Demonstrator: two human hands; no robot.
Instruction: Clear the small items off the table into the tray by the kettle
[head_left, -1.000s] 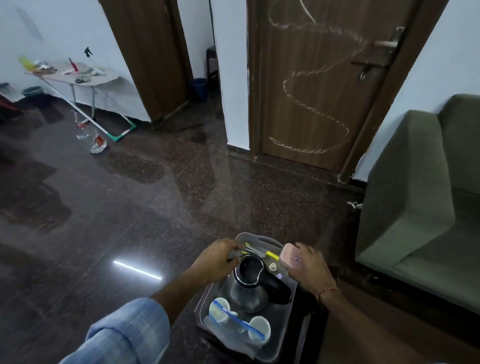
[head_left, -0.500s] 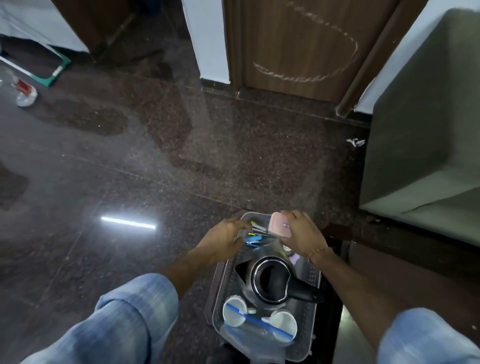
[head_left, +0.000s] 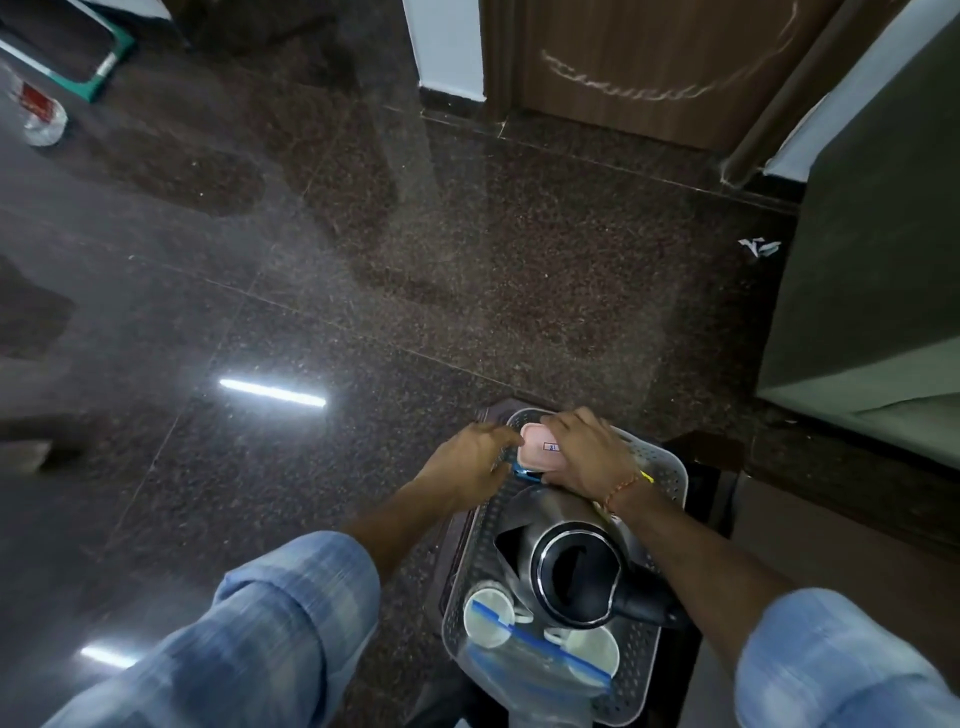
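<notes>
A grey perforated tray (head_left: 670, 470) sits on a small dark table (head_left: 454, 530) at the bottom centre. A steel kettle (head_left: 566, 566) with a black handle stands in its middle. My right hand (head_left: 584, 452) is shut on a small pink case (head_left: 540, 448), held low over the tray's far end. My left hand (head_left: 475, 460) is beside it at the tray's far left edge, fingers closed around small items with a blue piece (head_left: 524, 474) showing; what else it holds is hidden. Yellow bits (head_left: 645, 475) lie under my right wrist.
Two white cups (head_left: 488, 613) under a clear zip bag (head_left: 530, 670) fill the tray's near end. A grey-green sofa (head_left: 872, 270) stands at the right, a wooden door (head_left: 644, 62) is ahead, and a dark glossy floor (head_left: 311, 260) spreads left. A bottle (head_left: 44, 114) lies far left.
The view has tilted down and come closer. Both hands have come together at the tray's far end, the pink case now lower over it.
</notes>
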